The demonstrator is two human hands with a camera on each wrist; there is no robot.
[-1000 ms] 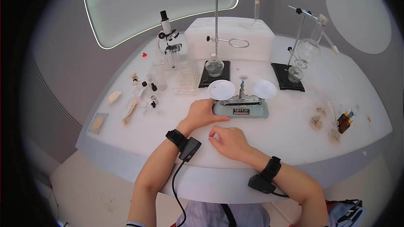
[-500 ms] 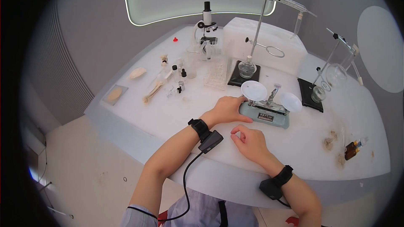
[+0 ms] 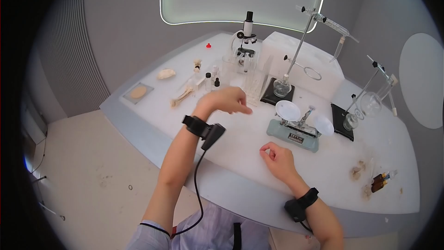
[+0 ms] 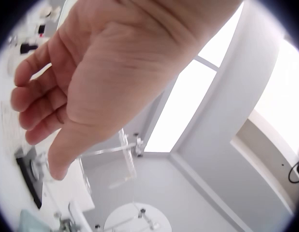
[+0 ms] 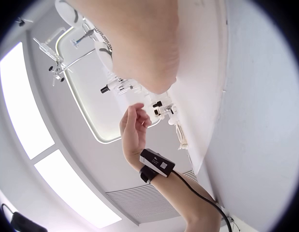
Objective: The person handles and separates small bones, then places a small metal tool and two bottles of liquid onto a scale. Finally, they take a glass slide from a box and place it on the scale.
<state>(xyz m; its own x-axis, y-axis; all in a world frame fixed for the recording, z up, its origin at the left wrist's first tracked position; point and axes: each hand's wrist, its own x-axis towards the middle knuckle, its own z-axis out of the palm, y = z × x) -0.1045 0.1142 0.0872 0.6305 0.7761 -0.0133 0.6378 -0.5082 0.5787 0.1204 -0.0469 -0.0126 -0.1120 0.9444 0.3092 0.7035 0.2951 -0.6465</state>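
My left hand (image 3: pixel 226 100) is lifted over the table left of the balance scale, with its fingers loosely bent. In the left wrist view its palm and fingers (image 4: pixel 40 92) show nothing between them. Closest to it are small dropper bottles (image 3: pixel 217 82) with black caps. My right hand (image 3: pixel 279 161) rests on the table in front of the scale, loosely curled, nothing in it. The balance scale (image 3: pixel 293 135) has a pale green base and two white pans, the left pan (image 3: pixel 287 110) higher than the right pan (image 3: pixel 323 125).
At the back stand a microscope (image 3: pixel 248 41) and a white block (image 3: pixel 303 62). Two stands with glassware, one with a flask (image 3: pixel 281 88), are behind the scale. Bones (image 3: pixel 183 96) and a flat dish (image 3: pixel 138 92) lie left; brown bottles (image 3: pixel 380 183) lie right.
My left hand has let go of the scale's left end and moved up and to the left. The right hand stays on the table. The head view has turned left.
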